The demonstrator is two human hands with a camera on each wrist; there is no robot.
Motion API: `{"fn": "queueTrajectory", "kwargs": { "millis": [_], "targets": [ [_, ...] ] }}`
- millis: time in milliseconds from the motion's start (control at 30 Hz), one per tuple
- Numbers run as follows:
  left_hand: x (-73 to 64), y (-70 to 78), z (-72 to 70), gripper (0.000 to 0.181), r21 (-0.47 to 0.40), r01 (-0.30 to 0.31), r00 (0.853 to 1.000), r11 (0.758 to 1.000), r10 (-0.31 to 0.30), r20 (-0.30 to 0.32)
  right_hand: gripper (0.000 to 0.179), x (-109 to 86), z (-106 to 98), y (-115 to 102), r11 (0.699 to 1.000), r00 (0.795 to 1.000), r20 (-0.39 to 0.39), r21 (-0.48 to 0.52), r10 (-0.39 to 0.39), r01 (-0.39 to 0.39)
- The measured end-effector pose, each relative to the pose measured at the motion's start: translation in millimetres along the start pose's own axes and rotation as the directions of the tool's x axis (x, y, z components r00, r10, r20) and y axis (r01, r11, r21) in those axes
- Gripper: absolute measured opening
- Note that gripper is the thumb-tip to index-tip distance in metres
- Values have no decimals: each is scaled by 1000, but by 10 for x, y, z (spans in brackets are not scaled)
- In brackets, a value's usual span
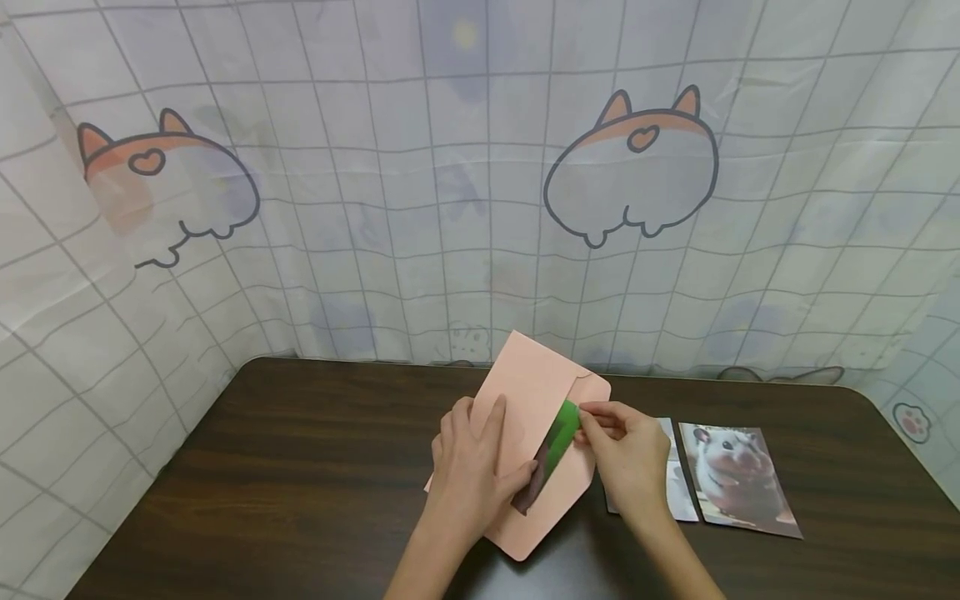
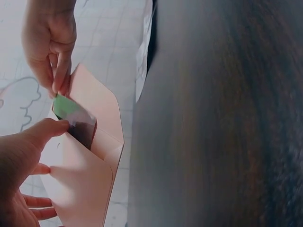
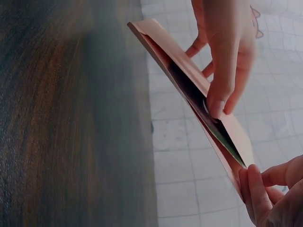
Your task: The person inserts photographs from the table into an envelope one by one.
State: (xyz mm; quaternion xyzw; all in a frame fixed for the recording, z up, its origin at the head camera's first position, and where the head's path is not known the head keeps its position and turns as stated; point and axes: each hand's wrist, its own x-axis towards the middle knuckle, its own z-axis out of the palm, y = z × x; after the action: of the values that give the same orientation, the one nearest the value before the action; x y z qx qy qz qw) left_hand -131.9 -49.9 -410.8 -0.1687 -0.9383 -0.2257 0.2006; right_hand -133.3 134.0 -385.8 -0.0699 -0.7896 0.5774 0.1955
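Note:
My left hand (image 1: 467, 467) grips a pale pink envelope (image 1: 517, 387), tilted over the dark table. Its thumb lies over the envelope's mouth, at the edge of a picture card (image 1: 557, 442) that sits partly inside. Green and dark brown show on the card; its lower part is hidden by the envelope's front. With thumb and fingertips, my right hand (image 1: 630, 454) pinches the card's green upper corner beside the unfolded flap. In the left wrist view the card (image 2: 78, 118) stands in the pocket. From the right wrist view, the envelope (image 3: 189, 71) appears nearly edge-on, its mouth parted.
To the right on the brown wooden table (image 1: 285, 467) lies a hamster photo (image 1: 738, 479). Beside it is another pale picture card (image 1: 678, 483), partly covered by my right hand. A white grid-patterned curtain (image 1: 405, 217) hangs behind the table and along its sides.

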Motion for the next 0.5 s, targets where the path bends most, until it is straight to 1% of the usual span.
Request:
{"fn": "queueTrajectory", "kwargs": {
  "millis": [133,333,500],
  "targets": [
    [-5,15,10,79,4,-7,1000,1000,7,5,11,-8,4,4,1000,1000,7,0,-9,9],
    [-5,23,16,79,6,-29,1000,1000,29,-13,15,-6,-4,0,1000,1000,16,30,-3,2],
    [-5,36,19,78,-10,-47,999,999,47,-19,18,-1,-24,2,1000,1000,22,29,11,-12]
  ]
}}
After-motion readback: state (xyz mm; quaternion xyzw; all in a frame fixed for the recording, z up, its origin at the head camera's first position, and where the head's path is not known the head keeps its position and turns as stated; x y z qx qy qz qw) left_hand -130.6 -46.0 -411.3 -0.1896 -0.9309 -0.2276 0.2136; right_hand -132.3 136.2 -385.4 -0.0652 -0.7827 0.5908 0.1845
